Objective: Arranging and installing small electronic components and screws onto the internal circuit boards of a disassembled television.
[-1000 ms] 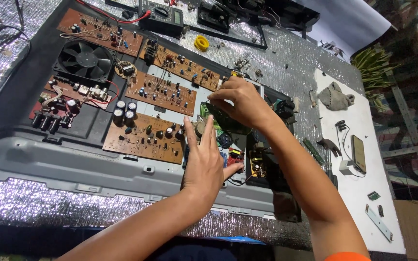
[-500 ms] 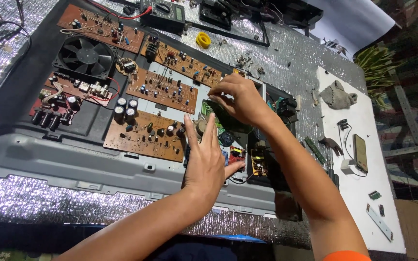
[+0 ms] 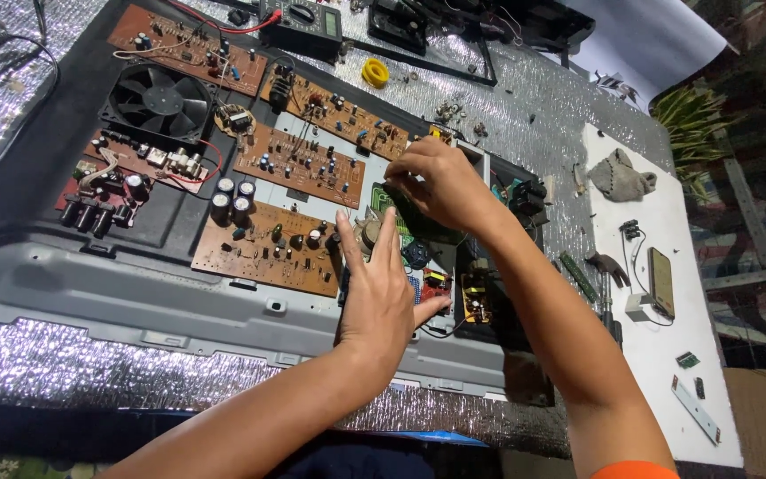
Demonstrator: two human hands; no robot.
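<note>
Open grey chassis tray (image 3: 135, 306) lying flat across the foil-covered desk (image 3: 525, 98), holding a black cooling fan (image 3: 154, 104) at its 11 o'clock corner. Below the fan, a small red board with black knobs (image 3: 99, 200). Toward the middle, three brown circuit boards: one long at 12 o'clock (image 3: 343, 115), one beneath it (image 3: 299, 164), one nearest the front rim (image 3: 263, 248) with dark round capacitors (image 3: 232, 200) at its upper left. Another brown board (image 3: 183, 40) at the tray's far left edge, next to a dark multimeter (image 3: 303, 22) with a red lead. Yellow roll of tape (image 3: 375, 73) on the foil at 12 o'clock, beyond the tray.

Left hand (image 3: 379, 297) spread flat, fingers straight and apart, grasping nothing, palm pressed down at the tray's 5 o'clock region, fingertips just beside the front brown board, thumb toward a small red module (image 3: 436, 286).

Right hand (image 3: 441, 182) curled, fingertips pinched down on a green circuit board (image 3: 392, 208) at 1 o'clock from the left hand; exact grip hidden under the fingers, so cannot tell whether pinching or only pressing. Green board sitting in the tray's right end, between both hands, mostly covered.

White sheet (image 3: 667, 355) at 3 o'clock carrying a grey rag (image 3: 622, 176), a phone (image 3: 661, 282) and a small white charger (image 3: 638, 306).
</note>
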